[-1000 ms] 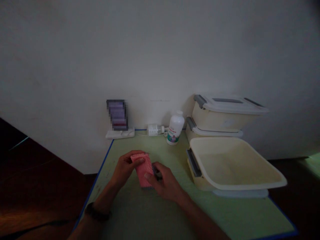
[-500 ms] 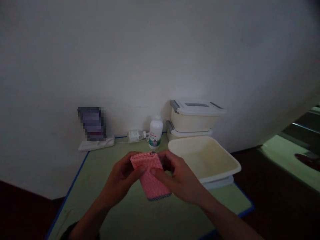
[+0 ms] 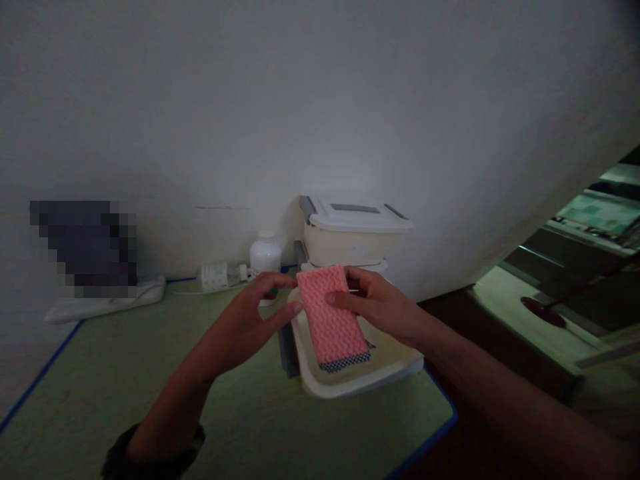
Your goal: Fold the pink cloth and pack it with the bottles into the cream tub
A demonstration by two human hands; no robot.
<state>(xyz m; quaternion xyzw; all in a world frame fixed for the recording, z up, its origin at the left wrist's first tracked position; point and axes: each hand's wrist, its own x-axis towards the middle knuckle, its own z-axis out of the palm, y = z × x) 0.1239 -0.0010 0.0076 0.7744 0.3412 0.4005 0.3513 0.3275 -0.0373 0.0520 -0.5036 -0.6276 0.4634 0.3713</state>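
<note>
A folded pink cloth (image 3: 333,317) with a textured weave and a dark checkered edge is held up over an open cream bin (image 3: 320,387). My right hand (image 3: 387,307) grips its upper right side, thumb on the front face and fingers behind. On the other side, my left hand (image 3: 255,317) has its thumb and fingers spread apart. Its fingertips are close to the cloth's left edge; whether they touch it I cannot tell. The cloth hides part of the bin's inside.
Behind the bin, a lidded storage box (image 3: 355,233) with grey latches sits on another box. A white bottle (image 3: 265,253) stands by the wall, beside a clear bottle (image 3: 214,275) on its side. A blurred-out dark device (image 3: 90,247) rests at the left on the green table (image 3: 235,420).
The cloth has moved right, from in front of the bin to over it. My left hand has loosened from the cloth. The view has turned rightward.
</note>
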